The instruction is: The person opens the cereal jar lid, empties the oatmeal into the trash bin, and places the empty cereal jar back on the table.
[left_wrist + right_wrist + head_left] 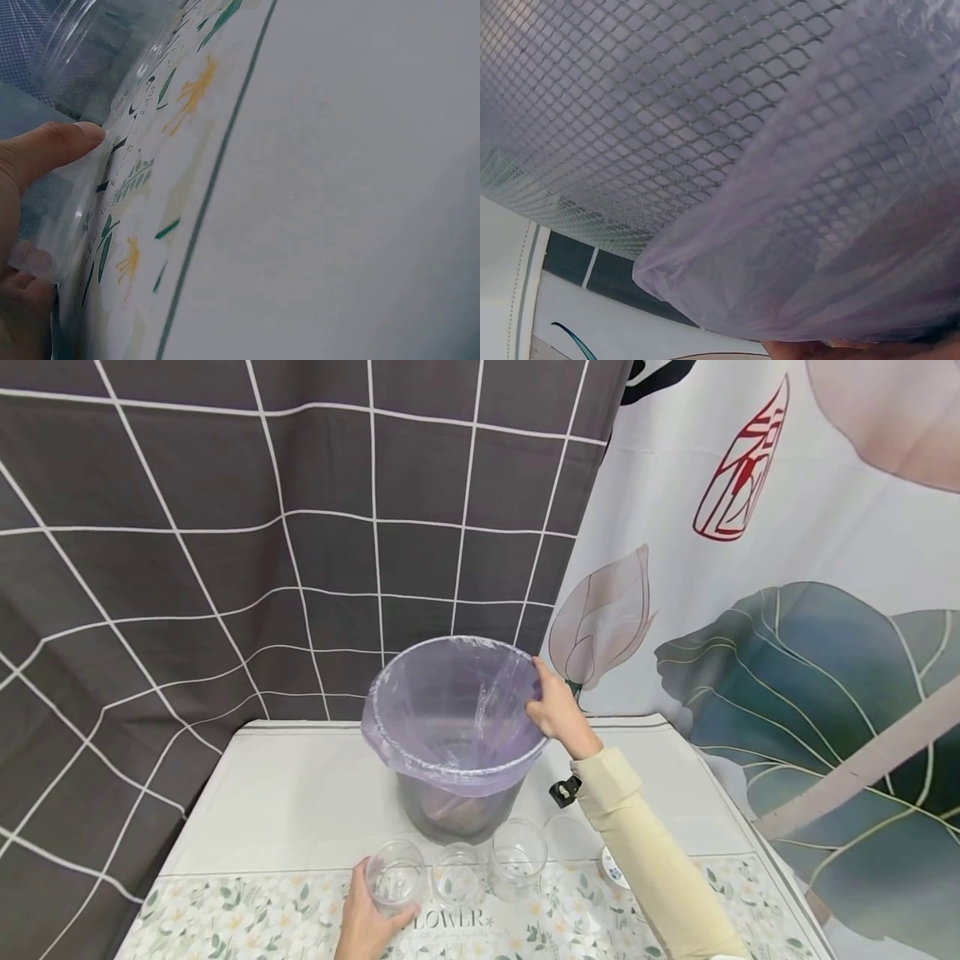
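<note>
A mesh wastebasket (461, 814) stands on the table, lined with a thin purple trash bag (727, 277) folded over its rim. My right hand (561, 710) grips the right side of that rim through the bag; in the right wrist view only a bit of the hand shows at the bottom edge. In front of the basket, my left hand (369, 917) holds a clear plastic jar (396, 875), thumb on the near side and fingers around its left. A second clear jar (457, 877) and a taller one (517, 860) stand to its right.
A clear round disc (568, 837) lies right of the jars. Partly behind my right sleeve is a white round item (615, 867) with blue marks. The table (300, 793) has a floral cloth at the front. A dark grid curtain (322, 560) hangs behind.
</note>
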The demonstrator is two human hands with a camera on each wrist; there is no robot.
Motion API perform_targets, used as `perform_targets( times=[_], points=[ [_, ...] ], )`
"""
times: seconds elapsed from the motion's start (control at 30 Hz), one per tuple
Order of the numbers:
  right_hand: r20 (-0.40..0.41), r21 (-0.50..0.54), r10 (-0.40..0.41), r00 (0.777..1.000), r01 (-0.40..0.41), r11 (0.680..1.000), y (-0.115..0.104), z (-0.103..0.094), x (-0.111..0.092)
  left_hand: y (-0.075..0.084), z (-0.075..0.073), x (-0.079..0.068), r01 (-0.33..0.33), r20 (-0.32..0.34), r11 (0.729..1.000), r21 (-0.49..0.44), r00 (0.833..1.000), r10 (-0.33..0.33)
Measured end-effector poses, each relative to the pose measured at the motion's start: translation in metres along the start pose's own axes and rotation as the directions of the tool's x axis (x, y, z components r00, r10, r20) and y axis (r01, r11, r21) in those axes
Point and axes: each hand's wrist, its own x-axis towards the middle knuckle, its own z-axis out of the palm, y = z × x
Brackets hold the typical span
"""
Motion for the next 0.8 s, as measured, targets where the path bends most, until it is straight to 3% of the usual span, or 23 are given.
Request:
perform_targets(
  times=[0.3,0.57,0.7,0.8],
  points=[
    [-0.017,0.01,-0.02,1.0,0.02,1.0,-0.001,0.0,0.003,-0.001,-0.001,0.003,-0.004,-0.003,1.0,0.012,1.0,0.004],
    [0.021,0.147,-0.033,0.999,0.029,0.989,0.013,-0.001,-0.004,-0.007,-0.003,-0.004,-0.009,0.085,1.0,-0.002,0.996,0.01],
    [-0.034,0.216,-0.04,0.999,0.047,0.975,0.026,-0.008,-0.015,-0.009,-0.013,-0.006,0.009,0.109,1.0,-0.001,0.994,-0.009],
    [-0.101,0.228,-0.054,0.993,0.076,0.971,0.037,-0.016,-0.024,-0.011,-0.026,-0.005,-0.054,0.102,0.999,0.004,0.993,0.053]
  ],
)
